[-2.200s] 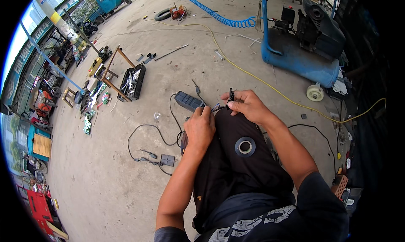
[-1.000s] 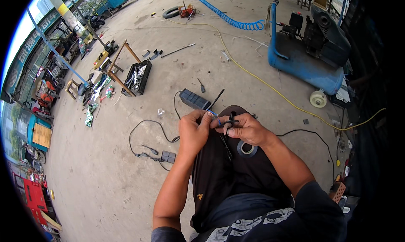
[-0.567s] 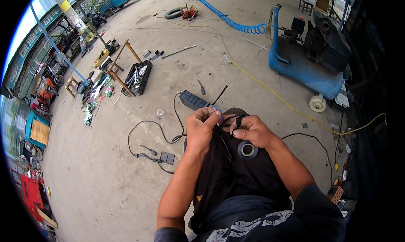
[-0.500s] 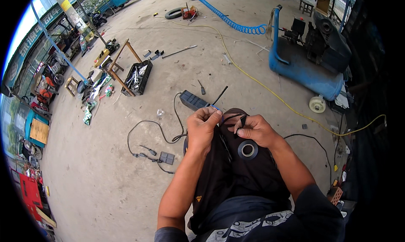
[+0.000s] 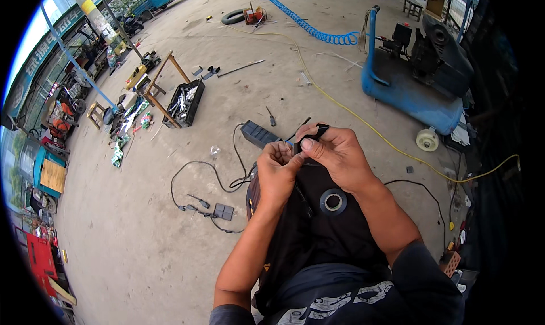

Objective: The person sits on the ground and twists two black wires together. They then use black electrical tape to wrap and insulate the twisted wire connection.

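My left hand (image 5: 276,169) is closed in a pinch on a thin wire; a bit of blue (image 5: 290,143) shows by its fingertips. Against those fingers my right hand (image 5: 342,159) presses a strip of black tape (image 5: 321,130), held between thumb and fingers. Where tape and wire meet is mostly hidden by the fingers. On my lap, below the right hand, lies a roll of black tape (image 5: 323,202). Just beyond the left hand a black ribbed box (image 5: 258,133), like a charger, rests on the floor with a black cord (image 5: 196,163) looping away leftward.
A screwdriver (image 5: 272,121) and a small dark square block (image 5: 224,211) lie on the concrete. Farther left stands a black crate of tools (image 5: 186,104) by a wooden frame. A blue air compressor (image 5: 409,98) is at right, with a yellow hose (image 5: 363,118) running across the floor.
My right hand has moved left and up to meet the left hand, bringing the tape strip to the wire. The left hand has shifted slightly; the tape roll stays on my lap.
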{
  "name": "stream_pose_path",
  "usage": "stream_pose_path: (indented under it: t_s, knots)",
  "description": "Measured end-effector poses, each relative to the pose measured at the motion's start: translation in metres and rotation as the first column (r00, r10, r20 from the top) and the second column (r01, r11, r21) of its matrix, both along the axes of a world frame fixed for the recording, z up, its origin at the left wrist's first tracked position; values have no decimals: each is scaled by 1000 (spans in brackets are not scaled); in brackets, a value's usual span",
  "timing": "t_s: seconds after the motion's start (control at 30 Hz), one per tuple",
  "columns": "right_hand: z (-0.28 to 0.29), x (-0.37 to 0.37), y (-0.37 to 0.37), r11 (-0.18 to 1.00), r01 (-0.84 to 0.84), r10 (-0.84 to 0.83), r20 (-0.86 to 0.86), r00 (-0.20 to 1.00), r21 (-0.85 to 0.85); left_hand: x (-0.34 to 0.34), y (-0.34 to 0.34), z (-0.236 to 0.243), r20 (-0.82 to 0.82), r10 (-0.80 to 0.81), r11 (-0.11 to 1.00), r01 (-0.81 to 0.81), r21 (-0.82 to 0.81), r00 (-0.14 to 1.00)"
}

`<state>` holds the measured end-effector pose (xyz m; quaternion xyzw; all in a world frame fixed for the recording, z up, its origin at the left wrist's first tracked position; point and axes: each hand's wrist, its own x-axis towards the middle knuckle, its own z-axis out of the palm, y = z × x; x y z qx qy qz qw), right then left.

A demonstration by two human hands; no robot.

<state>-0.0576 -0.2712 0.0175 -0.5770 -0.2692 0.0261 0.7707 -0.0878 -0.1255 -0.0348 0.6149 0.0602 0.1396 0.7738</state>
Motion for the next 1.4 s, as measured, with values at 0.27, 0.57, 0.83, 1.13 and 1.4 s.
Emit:
stream_pose_path:
  t_s: [0.27,0.57,0.83,1.13,1.4]
  knots:
    - [-33,8,12,988,109,-131,-215,968,-110,-5,0,-11,9,124,957,-122,263,992]
    - [-49,15,7,966,188,-211,-113,971,-180,-8,-3,-1,-9,162,930,-150,336,987]
    - [-14,-9,9,881,385,-353,161,922,-275,-5,-5,-7,24,185,914,-180,364,983]
    - [-12,-34,18,963,267,-270,-142,952,-43,-4,-6,-19,75,193,858,-205,471,978]
    - [-30,-29,24,942,329,-334,-106,937,-63,-4,-10,-20,101,241,837,-259,482,965]
